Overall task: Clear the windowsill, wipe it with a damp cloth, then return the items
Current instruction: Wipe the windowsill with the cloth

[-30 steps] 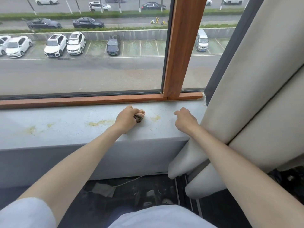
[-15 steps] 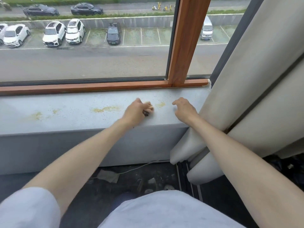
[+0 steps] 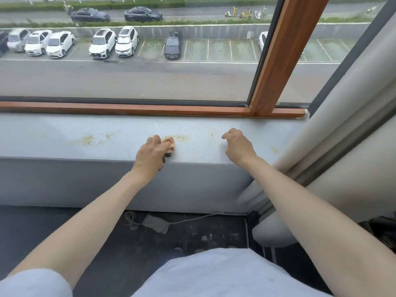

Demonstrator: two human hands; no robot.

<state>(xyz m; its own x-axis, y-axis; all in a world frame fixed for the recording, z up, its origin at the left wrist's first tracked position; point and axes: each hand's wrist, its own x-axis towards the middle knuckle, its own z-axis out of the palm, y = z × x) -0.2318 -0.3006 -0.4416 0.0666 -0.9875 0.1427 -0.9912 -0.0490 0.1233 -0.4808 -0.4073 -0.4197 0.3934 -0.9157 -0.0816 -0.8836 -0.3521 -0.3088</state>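
Daylight from the window fell on a pale grey windowsill [image 3: 64, 136] that ran under a reddish wooden frame [image 3: 128, 109], and we saw nothing standing on the stretch of it in view. Our left hand [image 3: 150, 154] lay near the front edge of the sill, fingers curled tight around a small bunched cloth [image 3: 169, 144], pressing it onto the surface; only a pale orange fold showed past the fingertips, with a darker bit of it poking out beneath the palm at the sill's lip. The cloth sat at the near end of a yellowish stain [image 3: 181, 137], touching it. Further left on the sill we saw two more yellow smears [image 3: 86, 139], well apart from the hand. Our right hand [image 3: 237, 144] rested on the sill to the right, apart from the left, with its fingers loosely curled and nothing visible in them; whether the fingertips met the palm we could not tell. Another small yellow mark [image 3: 274, 149] lay just beside that wrist, near the cream curtain [image 3: 347, 116] that hung down past the sill's right end. On the dark floor below we saw a thin white cord [image 3: 192, 219] and a grey scrap [image 3: 156, 224].
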